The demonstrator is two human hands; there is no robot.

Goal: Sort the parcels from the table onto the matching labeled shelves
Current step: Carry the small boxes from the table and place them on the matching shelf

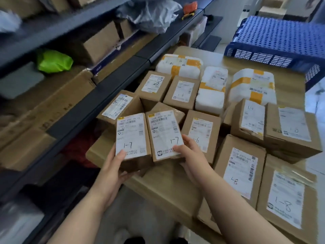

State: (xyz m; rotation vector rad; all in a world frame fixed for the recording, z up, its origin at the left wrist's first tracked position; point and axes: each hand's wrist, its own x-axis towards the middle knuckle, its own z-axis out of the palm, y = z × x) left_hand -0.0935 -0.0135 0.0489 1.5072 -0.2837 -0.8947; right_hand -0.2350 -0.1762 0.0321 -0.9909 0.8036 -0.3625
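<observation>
- Fingers of the left hand (114,169) were hidden under a small brown cardboard box labelled "1-7" (131,136); its thumb pinned the label.
- The right hand (188,155) clasped a second brown "1-7" box (164,134) likewise.
- Both hung side by side over the brown surface's (158,187) left edge, close beside the blurred dark metal shelf (98,101).
- Long axes pointed away, labels upward.

Soft, even light fills the room, brightest on the pale floor (314,97) at the far right. The shelves (98,101) on the left sit dim and smeared with blur. Labels (131,136) on the near parcels (135,162) read sharp, and straight edges bow outward toward the frame's borders.
</observation>
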